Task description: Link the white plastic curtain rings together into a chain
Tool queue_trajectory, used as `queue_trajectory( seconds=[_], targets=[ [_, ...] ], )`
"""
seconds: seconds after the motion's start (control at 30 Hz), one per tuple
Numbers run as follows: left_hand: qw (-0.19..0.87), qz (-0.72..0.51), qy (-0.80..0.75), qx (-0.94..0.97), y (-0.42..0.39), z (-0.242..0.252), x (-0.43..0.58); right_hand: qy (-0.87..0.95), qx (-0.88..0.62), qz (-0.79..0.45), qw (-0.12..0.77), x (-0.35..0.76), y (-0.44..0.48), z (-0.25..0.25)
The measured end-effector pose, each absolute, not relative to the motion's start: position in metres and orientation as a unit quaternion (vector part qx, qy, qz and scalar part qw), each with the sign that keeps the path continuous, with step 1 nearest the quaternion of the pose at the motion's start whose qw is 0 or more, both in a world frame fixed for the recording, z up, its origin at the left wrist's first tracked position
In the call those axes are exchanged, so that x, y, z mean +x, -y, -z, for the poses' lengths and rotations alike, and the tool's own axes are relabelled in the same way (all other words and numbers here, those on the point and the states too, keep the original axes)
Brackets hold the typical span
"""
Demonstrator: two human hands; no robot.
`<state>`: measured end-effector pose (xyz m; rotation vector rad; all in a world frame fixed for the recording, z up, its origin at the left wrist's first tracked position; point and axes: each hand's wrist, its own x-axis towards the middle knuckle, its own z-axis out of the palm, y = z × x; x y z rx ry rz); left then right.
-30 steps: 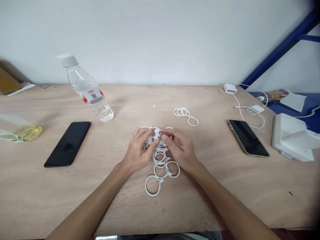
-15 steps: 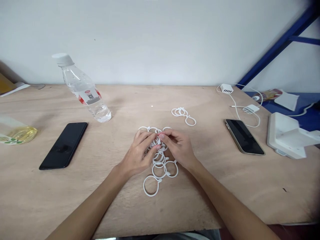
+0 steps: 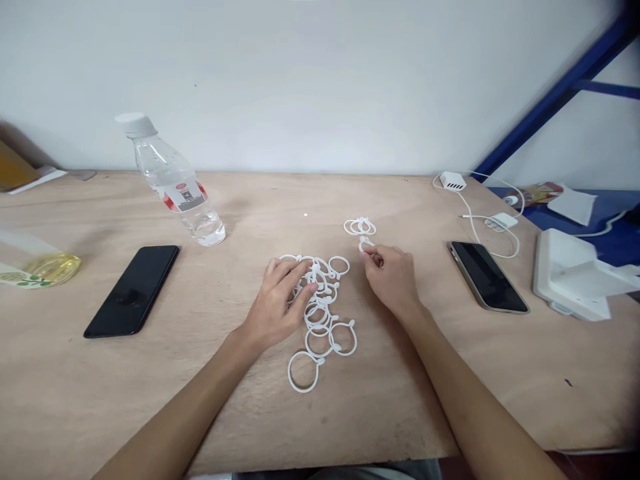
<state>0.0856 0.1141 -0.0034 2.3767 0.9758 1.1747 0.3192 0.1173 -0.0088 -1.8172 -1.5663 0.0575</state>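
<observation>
Several white plastic rings with small tabs lie in an overlapping pile (image 3: 319, 313) at the middle of the table. My left hand (image 3: 280, 298) rests at the pile's left side, fingers curved and apart over the rings. To the right of the pile, my right hand (image 3: 391, 275) pinches a white ring (image 3: 365, 243) between thumb and forefinger. Just beyond that ring lies a small group of white rings (image 3: 359, 227). The fingers of my right hand partly cover the ring they hold.
A clear bottle (image 3: 175, 183) and a black phone (image 3: 131, 291) are at the left, with a container of yellow liquid (image 3: 55, 268) beyond. At the right lie another phone (image 3: 487, 276), a white charger with cables (image 3: 453, 181) and a white stand (image 3: 575, 273).
My right hand has moved from the pile to the right and away from my left hand, and is now at a ring near the small group. My left hand has stayed by the pile.
</observation>
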Motion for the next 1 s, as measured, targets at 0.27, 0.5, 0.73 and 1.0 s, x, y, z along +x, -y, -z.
queue_trajectory(
  seconds=[0.27,0.5,0.73,1.0],
  targets=[
    [0.182,-0.398,-0.358,0.825,-0.111,-0.002,0.085,0.701,-0.471,-0.151,0.513,0.263,-0.088,-0.011],
    [0.182,-0.388,-0.353,0.832,-0.110,-0.001,0.084,0.692,-0.451,-0.222,0.518,0.245,-0.080,-0.011],
    [0.062,-0.375,-0.419,0.824,-0.109,0.000,0.084,0.674,-0.467,-0.212,0.531,0.242,-0.081,-0.010],
    [0.024,-0.354,-0.365,0.861,-0.105,-0.003,0.084,0.686,-0.429,-0.182,0.558,0.240,-0.078,-0.017]
  ],
)
